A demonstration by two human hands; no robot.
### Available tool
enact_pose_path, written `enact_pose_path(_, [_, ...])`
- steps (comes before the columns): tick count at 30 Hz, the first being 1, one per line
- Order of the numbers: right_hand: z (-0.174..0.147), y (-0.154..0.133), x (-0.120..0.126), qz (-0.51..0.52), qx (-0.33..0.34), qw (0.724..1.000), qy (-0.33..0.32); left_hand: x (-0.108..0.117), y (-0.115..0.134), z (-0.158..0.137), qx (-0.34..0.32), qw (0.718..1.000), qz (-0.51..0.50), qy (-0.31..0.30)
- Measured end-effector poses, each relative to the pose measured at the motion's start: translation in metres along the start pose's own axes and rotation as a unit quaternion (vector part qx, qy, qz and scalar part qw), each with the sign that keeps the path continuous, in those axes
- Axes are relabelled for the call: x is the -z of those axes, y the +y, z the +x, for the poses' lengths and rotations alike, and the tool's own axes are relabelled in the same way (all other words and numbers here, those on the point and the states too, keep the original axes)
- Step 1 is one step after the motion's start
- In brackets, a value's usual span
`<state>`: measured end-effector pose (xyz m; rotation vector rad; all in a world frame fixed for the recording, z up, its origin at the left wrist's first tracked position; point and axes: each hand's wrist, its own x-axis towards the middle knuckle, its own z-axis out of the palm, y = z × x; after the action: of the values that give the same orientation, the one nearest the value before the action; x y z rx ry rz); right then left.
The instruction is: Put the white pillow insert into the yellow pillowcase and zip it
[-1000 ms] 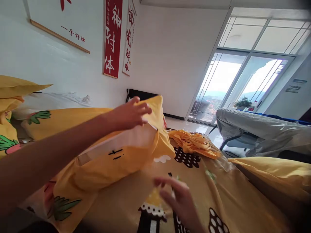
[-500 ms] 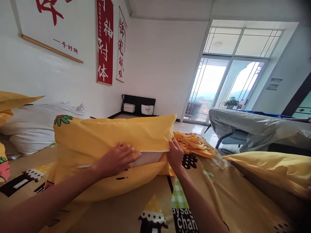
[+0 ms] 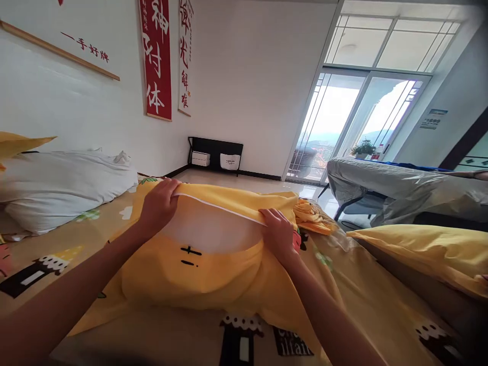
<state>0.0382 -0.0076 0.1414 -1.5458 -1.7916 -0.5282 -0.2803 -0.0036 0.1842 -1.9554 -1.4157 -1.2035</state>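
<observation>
A yellow pillowcase [image 3: 198,277] lies before me on the bed, its opening spread wide along a white-trimmed edge. Inside the gap shows a white pillow [image 3: 217,226]. My left hand [image 3: 160,203] is closed on the left part of the opening's upper edge. Farther right, my right hand [image 3: 280,231] grips the same edge, its fingers bent over the cloth. Small black marks are printed on the near side of the pillowcase. The pillow's far side is hidden under the fabric.
A white pillow without a yellow cover [image 3: 64,183] lies at the left on the patterned bedsheet [image 3: 41,254]. Crumpled yellow cloth [image 3: 312,216] sits beyond my right hand. Another yellow pillow [image 3: 427,249] is at the right, near a plastic-covered table [image 3: 400,185].
My left hand has moved left and up onto the opening's edge. The pillowcase has tipped back and its opening has widened, showing more of the white pillow.
</observation>
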Motion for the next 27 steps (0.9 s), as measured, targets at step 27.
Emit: enact_pose_path(27, [-0.031, 0.039, -0.080, 0.179, -0.006, 0.979, 0.094, -0.050, 0.013, -0.062, -0.113, 0.952, 0.019, -0.283])
